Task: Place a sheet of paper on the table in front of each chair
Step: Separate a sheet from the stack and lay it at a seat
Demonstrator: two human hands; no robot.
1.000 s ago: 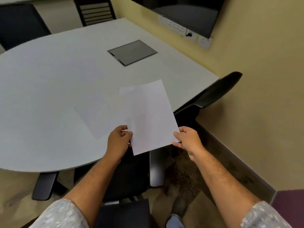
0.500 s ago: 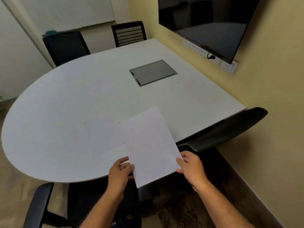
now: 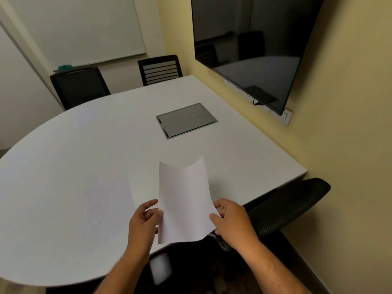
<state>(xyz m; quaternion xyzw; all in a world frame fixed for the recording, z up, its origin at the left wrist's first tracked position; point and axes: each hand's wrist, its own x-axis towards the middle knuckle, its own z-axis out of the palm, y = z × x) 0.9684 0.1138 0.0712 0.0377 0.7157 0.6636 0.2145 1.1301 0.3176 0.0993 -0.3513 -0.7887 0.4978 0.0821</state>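
Observation:
I hold a white sheet of paper (image 3: 184, 200) above the near edge of the white table (image 3: 84, 145); its far edge curls upward. My right hand (image 3: 231, 221) pinches its right side. My left hand (image 3: 144, 223) is at its left side, fingers partly spread, touching the edge. Another sheet (image 3: 108, 200) lies flat on the table just left of my left hand. A black mesh chair (image 3: 288, 204) stands at the right corner, two black chairs (image 3: 78, 85) (image 3: 160, 68) at the far side.
A grey cable hatch (image 3: 186, 119) is set into the table's middle. A dark wall screen (image 3: 250, 49) hangs on the yellow wall at the right, a whiteboard (image 3: 84, 28) at the back. A chair seat sits below the table's near edge.
My view has lifted, showing more of the room. The held sheet has turned more upright and bent, and my left fingers have loosened on it.

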